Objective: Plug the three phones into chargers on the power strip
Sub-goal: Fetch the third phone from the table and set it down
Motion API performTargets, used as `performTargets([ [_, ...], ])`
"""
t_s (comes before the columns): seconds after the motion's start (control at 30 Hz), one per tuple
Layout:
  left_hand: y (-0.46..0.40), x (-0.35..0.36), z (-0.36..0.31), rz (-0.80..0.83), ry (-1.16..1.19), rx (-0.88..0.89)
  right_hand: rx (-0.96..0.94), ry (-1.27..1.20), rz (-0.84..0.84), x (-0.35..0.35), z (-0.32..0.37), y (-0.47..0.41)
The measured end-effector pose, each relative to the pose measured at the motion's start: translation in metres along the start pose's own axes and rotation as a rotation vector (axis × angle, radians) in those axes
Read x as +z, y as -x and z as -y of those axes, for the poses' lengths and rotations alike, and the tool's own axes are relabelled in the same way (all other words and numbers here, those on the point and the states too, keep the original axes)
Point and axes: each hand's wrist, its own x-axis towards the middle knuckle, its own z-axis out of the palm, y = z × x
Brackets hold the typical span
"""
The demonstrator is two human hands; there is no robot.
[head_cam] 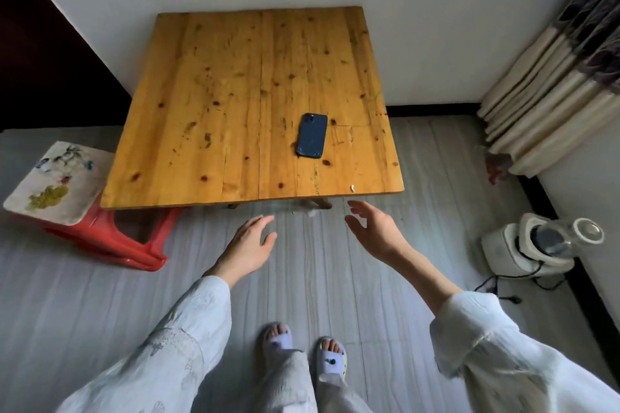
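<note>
A wooden table [235,104] stands against the wall, beyond both hands. A red stool [84,211] sits far left of the left hand [250,245]; a white appliance [536,245] rests on the floor right of the right hand [375,231]. Both hands hover near the table's front edge, fingers relaxed, holding nothing. One dark blue phone [312,135] lies face down on the table, just beyond the right hand, apart from it.

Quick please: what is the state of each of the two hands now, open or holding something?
Left hand: open, fingers relaxed, holding nothing.
Right hand: open, fingers spread, holding nothing.
</note>
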Motion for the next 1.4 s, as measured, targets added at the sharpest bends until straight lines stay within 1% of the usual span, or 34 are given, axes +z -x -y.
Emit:
performTargets([
  [0.17,-0.095,-0.021,0.019,-0.003,-0.083,-0.038,0.039,0.064,0.015,0.019,0.002,-0.091],
  [0.33,-0.186,-0.041,0.054,0.095,-0.18,-0.099,0.092,0.198,0.093,0.052,-0.001,-0.19],
  [0.47,-0.238,-0.047,0.087,0.146,-0.344,-0.101,0.106,0.293,0.109,0.076,0.001,-0.253],
  [0.57,-0.26,-0.043,0.101,0.181,-0.422,-0.119,0.115,0.433,0.106,0.087,-0.001,-0.288],
  [0.63,-0.266,-0.035,0.106,0.215,-0.443,-0.132,0.104,0.492,0.139,0.092,-0.002,-0.301],
  [0.73,-0.266,-0.027,0.109,0.216,-0.479,-0.141,0.105,0.478,0.186,0.097,-0.007,-0.305],
  [0.83,-0.267,-0.028,0.106,0.219,-0.479,-0.153,0.107,0.434,0.172,0.102,-0.008,-0.295],
  [0.97,-0.266,-0.029,0.101,0.235,-0.466,-0.169,0.091,0.438,0.191,0.109,-0.004,-0.268],
  [1.0,-0.266,-0.029,0.101,0.237,-0.462,-0.17,0.084,0.418,0.177,0.11,-0.003,-0.262],
  [1.07,-0.266,-0.029,0.101,0.241,-0.453,-0.173,0.089,0.35,0.075,0.112,0.001,-0.259],
  [1.1,-0.266,-0.03,0.101,0.241,-0.45,-0.171,0.128,0.309,0.004,0.112,0.004,-0.261],
  [1.17,-0.267,-0.029,0.101,0.241,-0.453,-0.161,0.271,0.218,-0.1,0.113,0.011,-0.271],
  [1.27,-0.266,-0.029,0.102,0.238,-0.457,-0.148,0.509,0.188,-0.134,0.118,0.02,-0.29],
  [1.4,-0.266,-0.028,0.101,0.217,-0.454,-0.145,0.704,0.199,-0.14,0.121,0.023,-0.305],
])
